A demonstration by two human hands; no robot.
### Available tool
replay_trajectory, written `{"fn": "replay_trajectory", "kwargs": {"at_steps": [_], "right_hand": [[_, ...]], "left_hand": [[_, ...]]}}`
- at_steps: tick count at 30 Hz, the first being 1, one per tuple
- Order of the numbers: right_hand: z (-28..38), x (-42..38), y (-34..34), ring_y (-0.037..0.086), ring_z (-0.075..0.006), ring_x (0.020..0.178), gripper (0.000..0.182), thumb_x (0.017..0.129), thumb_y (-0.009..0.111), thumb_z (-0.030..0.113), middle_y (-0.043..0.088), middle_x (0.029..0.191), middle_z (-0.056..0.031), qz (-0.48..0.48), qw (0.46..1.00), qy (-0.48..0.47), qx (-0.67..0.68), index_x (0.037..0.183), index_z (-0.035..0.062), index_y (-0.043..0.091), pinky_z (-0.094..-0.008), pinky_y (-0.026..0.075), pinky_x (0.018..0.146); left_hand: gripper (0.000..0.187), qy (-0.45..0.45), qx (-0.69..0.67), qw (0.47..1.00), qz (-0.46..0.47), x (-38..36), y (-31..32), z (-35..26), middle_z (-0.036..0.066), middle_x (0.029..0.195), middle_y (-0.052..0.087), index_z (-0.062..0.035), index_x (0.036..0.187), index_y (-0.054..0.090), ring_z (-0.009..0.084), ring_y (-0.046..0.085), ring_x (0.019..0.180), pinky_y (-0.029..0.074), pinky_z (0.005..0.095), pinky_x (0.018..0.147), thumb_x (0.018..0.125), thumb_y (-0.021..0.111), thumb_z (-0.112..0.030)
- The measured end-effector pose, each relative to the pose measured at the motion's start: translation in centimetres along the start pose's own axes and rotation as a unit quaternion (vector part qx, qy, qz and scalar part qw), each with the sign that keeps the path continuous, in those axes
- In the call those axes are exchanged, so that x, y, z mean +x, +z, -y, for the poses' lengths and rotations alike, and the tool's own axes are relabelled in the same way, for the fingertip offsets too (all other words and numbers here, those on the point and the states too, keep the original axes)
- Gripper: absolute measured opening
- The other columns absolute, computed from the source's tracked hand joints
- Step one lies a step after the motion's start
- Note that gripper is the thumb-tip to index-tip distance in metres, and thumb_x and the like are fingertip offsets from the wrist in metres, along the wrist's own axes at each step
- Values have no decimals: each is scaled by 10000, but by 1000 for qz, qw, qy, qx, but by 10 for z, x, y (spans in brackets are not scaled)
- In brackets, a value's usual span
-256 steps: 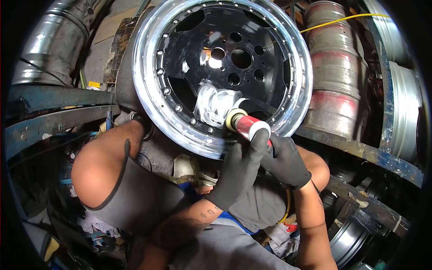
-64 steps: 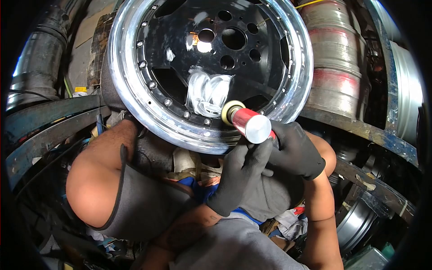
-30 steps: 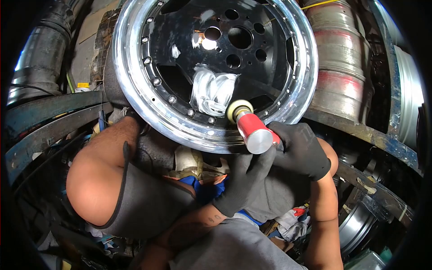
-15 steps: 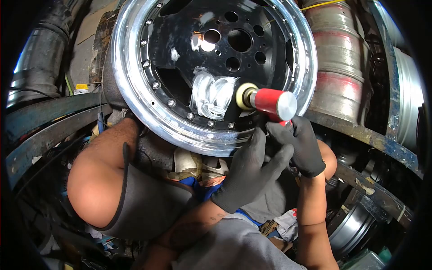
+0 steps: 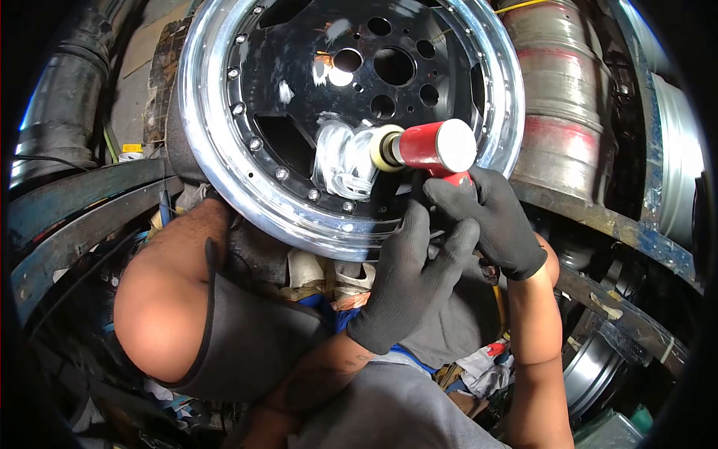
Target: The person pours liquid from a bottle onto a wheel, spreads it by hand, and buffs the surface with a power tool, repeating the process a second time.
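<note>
My right hand [image 5: 495, 217], in a dark knit glove, is closed around the handle of a red air polisher [image 5: 423, 147]. Its pale round pad [image 5: 382, 150] lies against a smeared whitish patch [image 5: 340, 161] on the black face of a wheel [image 5: 294, 198]. Just below the tool, at the wheel's polished lip, is my gloved left hand [image 5: 407, 280]. Its thumb and forefinger stand apart, forming a V beside the right hand; the remaining fingers are partly hidden. The wheel tilts in front of me, with bolts around its black centre and several round holes near the hub.
Stacked metal wheel barrels [image 5: 557, 101] stand at the right, beside a worn metal rack [image 5: 613, 228]. Another bare rim [image 5: 594, 378] rests lower right. Blue-grey metal bars [image 5: 90, 187] run along the left. My bent knee [image 5: 161, 322] is just left of the wheel, and rags [image 5: 482, 374] lie below.
The polisher and my right hand have moved left, carrying the pad over the whitish patch. My left hand stays almost in place. The wheel appears slightly farther left in the view.
</note>
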State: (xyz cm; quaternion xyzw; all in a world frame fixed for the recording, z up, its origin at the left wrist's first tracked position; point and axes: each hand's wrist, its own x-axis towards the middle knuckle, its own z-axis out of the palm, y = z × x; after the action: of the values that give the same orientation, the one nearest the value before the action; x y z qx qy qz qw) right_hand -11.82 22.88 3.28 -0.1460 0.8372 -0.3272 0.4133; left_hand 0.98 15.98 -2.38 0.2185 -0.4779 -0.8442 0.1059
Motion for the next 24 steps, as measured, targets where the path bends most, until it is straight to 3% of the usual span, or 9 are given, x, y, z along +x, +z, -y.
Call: {"fn": "replay_trajectory", "kwargs": {"at_steps": [3, 7, 11, 20, 24], "right_hand": [[0, -2, 0, 633, -91, 802, 355, 963, 750, 307, 735, 878, -50, -9, 1000, 4, 4, 1085, -25, 726, -300, 531, 737], [-5, -1, 5, 636, -94, 802, 359, 958, 753, 304, 737, 881, -53, -12, 1000, -5, 9, 1094, -27, 725, -300, 533, 739], [2, -4, 2, 638, -96, 817, 360, 956, 751, 300, 732, 872, -65, 2, 1000, 9, -20, 1104, -27, 725, -306, 535, 759], [-2, -4, 3, 672, -180, 762, 391, 933, 759, 333, 736, 856, -141, -3, 999, -15, -51, 1085, -25, 724, -357, 539, 744], [-4, -4, 6, 673, -183, 760, 386, 929, 764, 337, 736, 845, -138, -9, 998, -30, -60, 1079, -16, 725, -365, 538, 740]], "left_hand": [[406, 11, 6, 1000, 5, 1, 0, 8, 161, 911, 676, 37, 1176, 530, 190, 713, 762, 528, 333, 626, 1016, 681, -304], [397, -61, -62, 996, 26, -3, -4, -9, 169, 964, 676, 32, 1186, 531, 211, 711, 834, 535, 357, 686, 1016, 681, -294], [384, 6, -2, 1000, 9, -6, -3, 2, 178, 999, 680, 23, 1209, 529, 237, 708, 907, 537, 376, 740, 1016, 679, -274], [351, -36, -23, 999, 23, -8, -5, 2, 169, 1005, 679, 16, 1186, 554, 247, 697, 875, 532, 377, 741, 1009, 683, -258], [327, -7, -37, 999, 0, -9, -2, 5, 148, 989, 680, 12, 1162, 561, 230, 694, 854, 531, 361, 731, 1008, 685, -248]]}}
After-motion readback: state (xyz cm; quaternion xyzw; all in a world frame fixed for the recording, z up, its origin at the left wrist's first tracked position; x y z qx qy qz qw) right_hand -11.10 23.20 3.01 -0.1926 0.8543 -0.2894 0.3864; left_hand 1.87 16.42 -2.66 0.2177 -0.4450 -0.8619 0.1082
